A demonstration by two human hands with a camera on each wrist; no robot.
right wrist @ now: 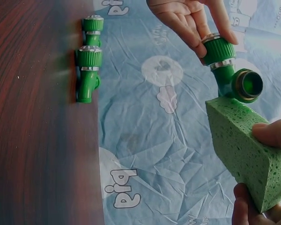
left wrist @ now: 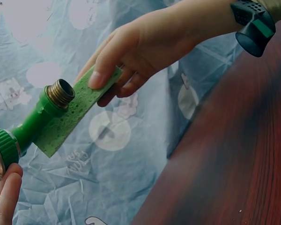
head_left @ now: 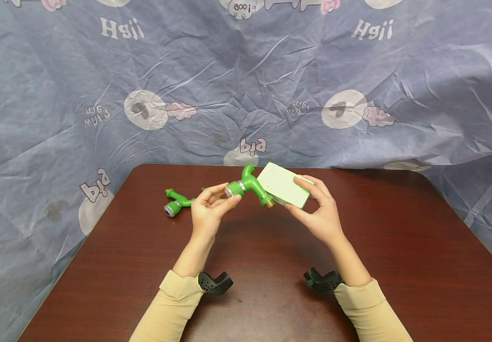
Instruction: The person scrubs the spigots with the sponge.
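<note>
My left hand (head_left: pixel 210 209) pinches the ribbed knob of a green faucet (head_left: pixel 252 184) and holds it up above the table. The faucet's brass threaded end (left wrist: pixel 61 93) points down toward the right in the head view. My right hand (head_left: pixel 320 209) grips a pale green sponge (head_left: pixel 283 185) by its right end, thumb on one face and fingers on the other. In the right wrist view the porous sponge (right wrist: pixel 246 150) lies right against the faucet body (right wrist: pixel 225 77). Both things are held off the table, between the two hands.
A second green faucet (head_left: pixel 178 202) lies on the dark red wooden table (head_left: pixel 383 266), left of the left hand. Another faucet (right wrist: pixel 92 26) lies beyond it, mostly hidden behind the left hand in the head view. A printed blue-grey cloth (head_left: pixel 246 85) hangs behind the table.
</note>
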